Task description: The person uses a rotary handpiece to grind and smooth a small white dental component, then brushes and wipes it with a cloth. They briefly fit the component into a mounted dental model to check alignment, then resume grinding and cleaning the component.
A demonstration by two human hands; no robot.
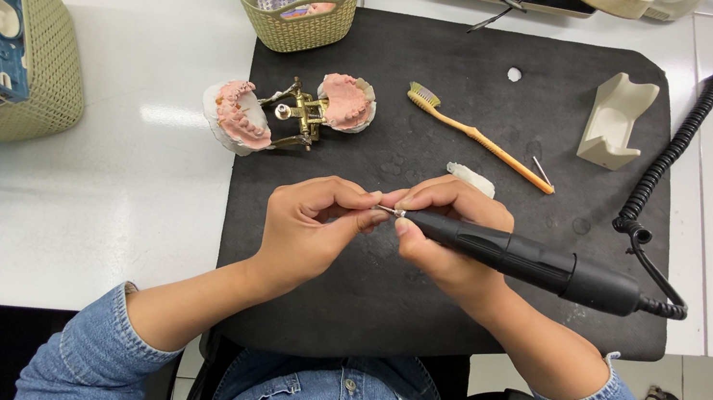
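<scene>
— The handpiece [522, 257] lay across the right hand [448, 236], didn't it, out over the middle of the mat [452, 100]?

— It did. The right hand's grip was pressed around the front of its black body, thumb and forefinger close to the tip, probably so the bur [391, 210] stayed steady. The coiled cord [665, 167] ran off the back end and up the right side, clear of the hands.

— And the left hand [313, 222]?

— Its grip was pinched together right at the bur, fingertips meeting the metal point. Whether they nipped the bur itself or some tiny piece against it could not be told; the fingers hid that.

— Why so low over the mat?

— Likely so anything dropped would land on the dark surface and show up. The rest sat within reach: the articulator [294, 111] with its pink and white casts lay open at the mat's left edge, a toothbrush [476, 133] lay slantwise behind the hands, and a small white piece [472, 178] rested just beyond the right knuckles.

— The holder [615, 119]?

— Empty, standing at the mat's far right. Baskets [51, 49] stood on the table [114, 187] to the left.
</scene>
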